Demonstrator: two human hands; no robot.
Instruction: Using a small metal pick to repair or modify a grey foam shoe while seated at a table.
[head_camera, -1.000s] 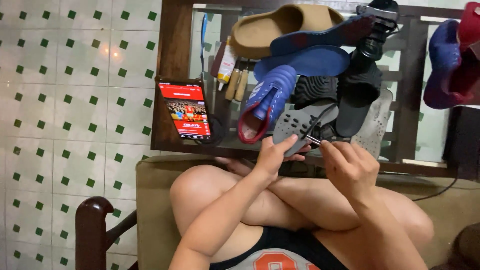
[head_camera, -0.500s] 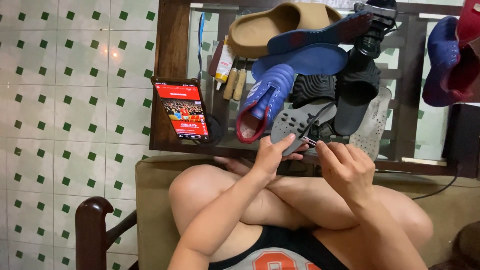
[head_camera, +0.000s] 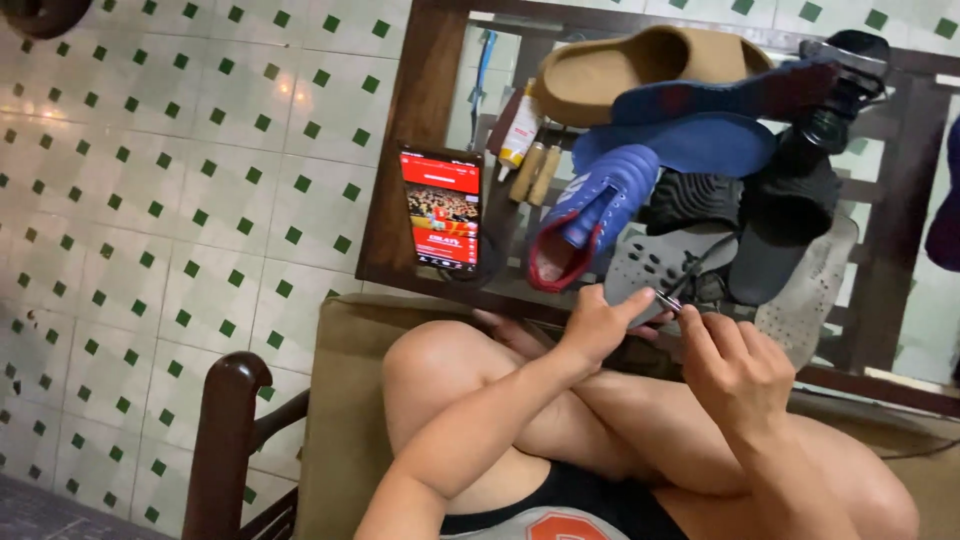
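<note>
Little has shifted: your left hand (head_camera: 598, 325) still grips the grey insole (head_camera: 650, 268); your right hand (head_camera: 735, 365), at 3 o'clock, stays pinching scissors (head_camera: 672, 297).

Blue shoe (head_camera: 600, 205) — green-dotted white tiles (head_camera: 180, 200)

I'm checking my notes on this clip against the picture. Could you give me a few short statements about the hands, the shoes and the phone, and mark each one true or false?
1. The left hand holds a grey perforated sole. True.
2. The right hand lies flat on the knee. False: it is raised, pinching a thin tool against the sole.
3. The phone has a lit, mostly red screen. True.
4. The blue shoe is on the person's foot. False: it sits on the table among other footwear.
5. A tan slipper tops the pile. True.
</note>
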